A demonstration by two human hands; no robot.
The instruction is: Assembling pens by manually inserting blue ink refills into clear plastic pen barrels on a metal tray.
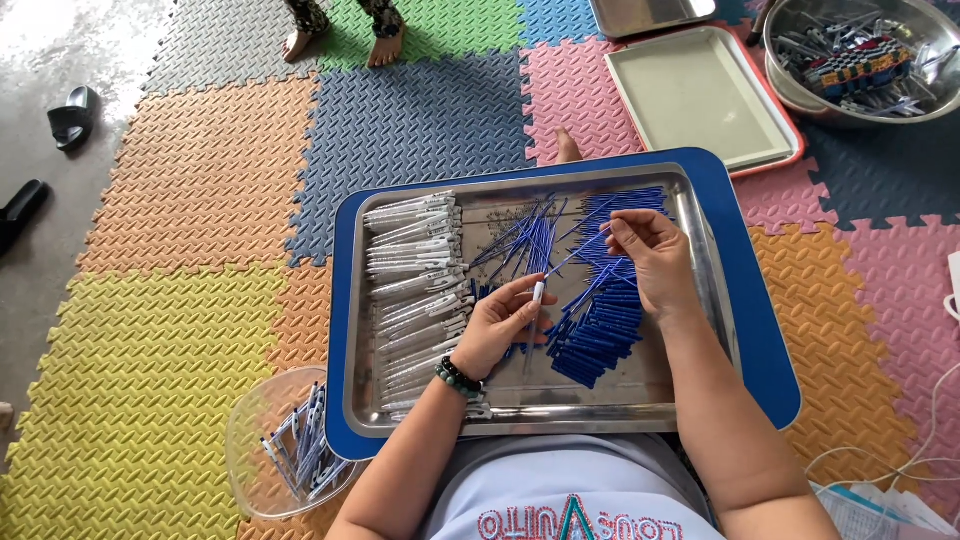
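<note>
Pinching a white pen barrel (538, 292) near the middle of the steel tray (520, 415), the left hand (497, 325) is closed on it, while the right hand (655, 260) grips a thin blue refill (580, 250) between thumb and fingertips. White barrels (415, 290) line the tray's left edge (blue refills (600, 335) are heaped toward its right)
</note>
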